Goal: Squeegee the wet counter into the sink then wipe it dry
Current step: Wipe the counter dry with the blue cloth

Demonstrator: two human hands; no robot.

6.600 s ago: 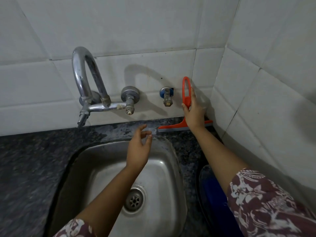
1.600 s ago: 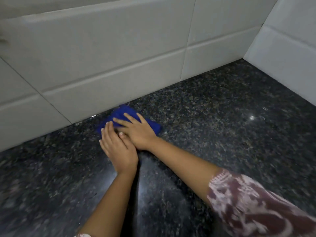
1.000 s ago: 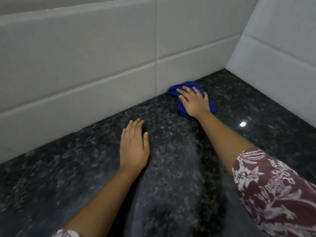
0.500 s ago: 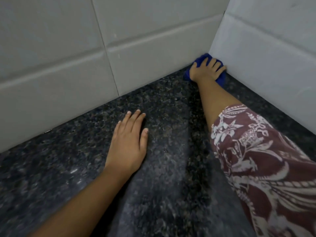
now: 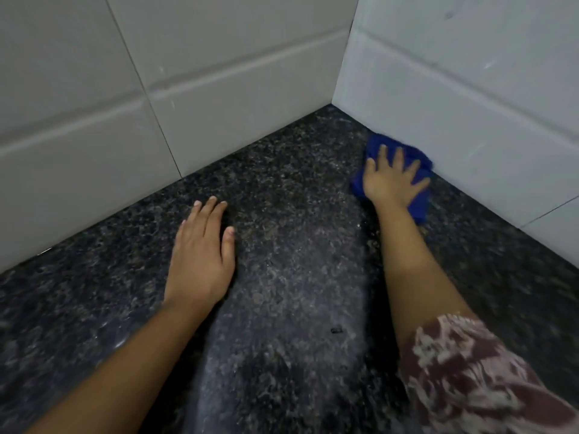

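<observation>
Scene: a person leans over a dark speckled granite counter (image 5: pixel 282 277) where two white-tiled walls (image 5: pixel 219 73) meet.
Right hand: the right hand (image 5: pixel 393 180) lies flat with fingers spread, pressing down on a blue cloth (image 5: pixel 419 205); nothing is clasped.
Cloth: bunched on the counter against the right-hand wall, near the far right corner.
Left hand: the left hand (image 5: pixel 200 255) rests palm down, fingers extended, on bare counter, well apart from the cloth.
Sleeve: a maroon floral sleeve (image 5: pixel 476 380) covers the right upper arm.
</observation>
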